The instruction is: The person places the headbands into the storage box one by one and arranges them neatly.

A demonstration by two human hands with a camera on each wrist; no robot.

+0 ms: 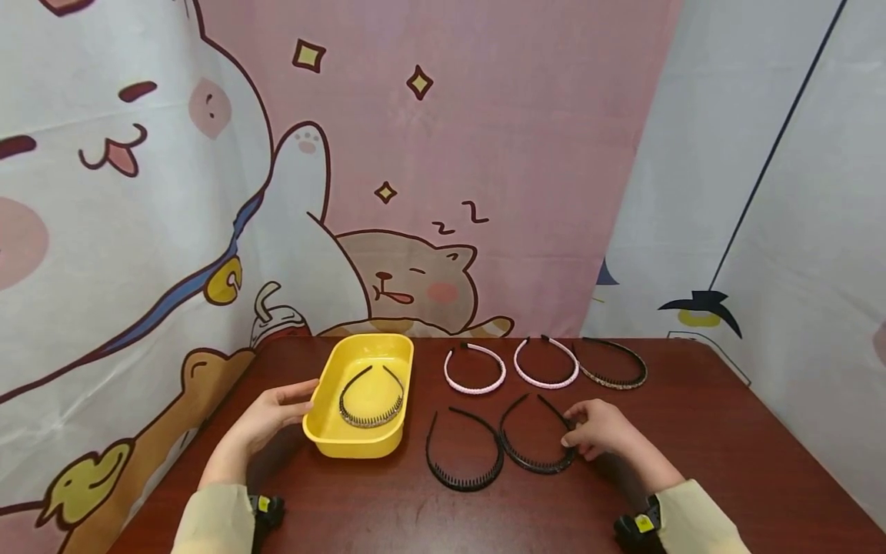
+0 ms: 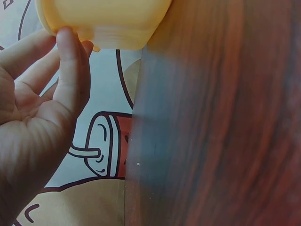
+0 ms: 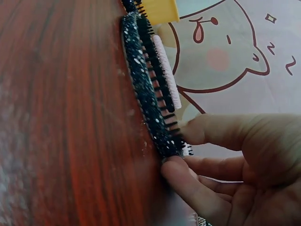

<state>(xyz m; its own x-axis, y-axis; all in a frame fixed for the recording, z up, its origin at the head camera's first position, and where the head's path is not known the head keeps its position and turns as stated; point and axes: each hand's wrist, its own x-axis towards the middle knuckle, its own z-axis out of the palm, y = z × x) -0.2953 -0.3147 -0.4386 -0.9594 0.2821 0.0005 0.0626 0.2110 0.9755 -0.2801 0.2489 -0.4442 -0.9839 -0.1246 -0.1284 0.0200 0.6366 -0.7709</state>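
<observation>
My left hand [image 1: 280, 415] holds the left rim of a yellow plastic tray [image 1: 353, 448]; in the left wrist view its fingertips [image 2: 67, 36] are at the tray's edge. Inside the tray lies a toothed headband [image 1: 370, 422] with a speckled band. My right hand [image 1: 598, 429] pinches the right side of a black glittery headband [image 1: 536, 466] between thumb and fingers. Its comb teeth and sparkling outer face show in the right wrist view [image 3: 141, 80]. Just left of it, touching or nearly so, is a plain black toothed headband [image 1: 465, 483].
Along the table's back edge lie two pale pink headbands, one left [image 1: 474, 390] and one right [image 1: 547, 384], and a brownish glittery headband [image 1: 616, 385]. The dark red wooden table [image 1: 388, 512] meets a cartoon-printed cloth [image 1: 526, 154] behind and at the sides.
</observation>
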